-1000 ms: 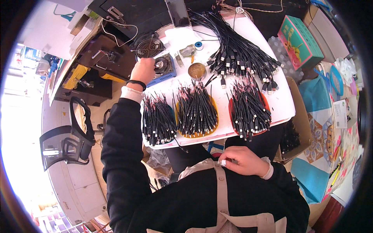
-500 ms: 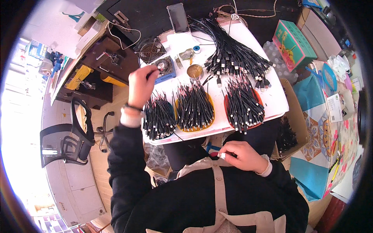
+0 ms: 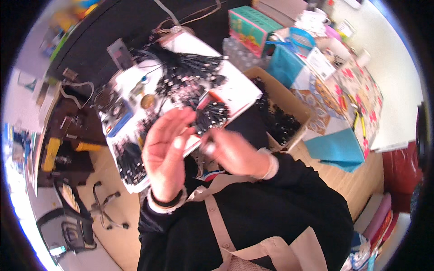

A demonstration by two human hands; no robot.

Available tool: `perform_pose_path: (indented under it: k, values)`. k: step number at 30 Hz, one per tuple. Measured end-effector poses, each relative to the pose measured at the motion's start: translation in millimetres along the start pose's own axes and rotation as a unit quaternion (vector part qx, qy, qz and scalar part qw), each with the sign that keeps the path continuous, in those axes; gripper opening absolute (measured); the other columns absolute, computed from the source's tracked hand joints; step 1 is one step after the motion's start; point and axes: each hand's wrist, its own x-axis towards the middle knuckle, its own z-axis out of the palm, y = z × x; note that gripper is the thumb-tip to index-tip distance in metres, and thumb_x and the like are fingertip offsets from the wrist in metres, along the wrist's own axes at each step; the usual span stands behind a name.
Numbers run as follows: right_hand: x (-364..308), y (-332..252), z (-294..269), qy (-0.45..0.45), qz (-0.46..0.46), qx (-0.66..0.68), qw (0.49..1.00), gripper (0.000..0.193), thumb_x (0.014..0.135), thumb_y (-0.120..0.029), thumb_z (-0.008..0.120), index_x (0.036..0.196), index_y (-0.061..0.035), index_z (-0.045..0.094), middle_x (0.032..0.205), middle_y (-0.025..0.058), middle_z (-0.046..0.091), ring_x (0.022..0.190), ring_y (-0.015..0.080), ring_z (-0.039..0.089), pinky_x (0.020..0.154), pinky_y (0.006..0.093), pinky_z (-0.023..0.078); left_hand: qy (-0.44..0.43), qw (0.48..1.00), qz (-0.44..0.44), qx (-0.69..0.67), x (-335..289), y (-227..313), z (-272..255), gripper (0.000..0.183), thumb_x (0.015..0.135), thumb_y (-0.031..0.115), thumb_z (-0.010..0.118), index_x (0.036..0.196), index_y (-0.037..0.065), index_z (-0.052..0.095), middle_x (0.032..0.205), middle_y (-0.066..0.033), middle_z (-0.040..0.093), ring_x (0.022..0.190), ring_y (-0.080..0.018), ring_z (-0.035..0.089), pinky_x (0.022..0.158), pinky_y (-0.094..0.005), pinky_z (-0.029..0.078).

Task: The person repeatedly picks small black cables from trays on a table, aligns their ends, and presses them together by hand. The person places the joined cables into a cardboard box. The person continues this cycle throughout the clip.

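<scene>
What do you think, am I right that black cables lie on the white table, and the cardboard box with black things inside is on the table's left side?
Not quite: the cardboard box is on the right side of the white table, as the head view shows. Black cables do lie on the table, and black things are inside the box.

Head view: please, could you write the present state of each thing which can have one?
Left hand: palm open, fingers partly curled.
Right hand: blurred; cannot tell how far it is closed.
Red tray: loaded with black cables.
Cardboard box: open at the top, with black pieces inside.
Dark flat slab: propped up at the table's far side.
Green box: looks closed.
</scene>
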Motion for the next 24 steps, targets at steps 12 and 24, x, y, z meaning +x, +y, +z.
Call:
perform_pose_path:
  k: [12,24]
  values:
    - [-50.4,102.6,-201.2,0.285,0.075,-0.131,0.946,0.016,0.102,-0.016,0.042,0.101,-0.0029,0.051,0.078,0.0033,0.054,0.069,0.0088,0.051,0.063,0.0254,0.042,0.130,0.962,-0.084,0.226,-41.4,-33.1,-92.7,0.019,0.092,0.002,0.055,0.109,-0.003,0.060,0.090,-0.0055,0.065,0.071,-0.0088,0.053,0.064,-0.0211,0.041]
    - [-6.7,358.2,-149.3,0.147,0.240,-0.259,0.924,0.033,0.096,-0.023,0.049,0.115,0.0030,0.058,0.108,0.0257,0.063,0.104,0.0401,0.059,0.090,0.0409,0.045,0.273,0.747,-0.007,0.606,-55.8,12.5,-177.9,0.012,0.088,0.006,0.062,0.097,-0.001,0.066,0.077,-0.0029,0.065,0.069,-0.0076,0.057,0.064,-0.0228,0.046]
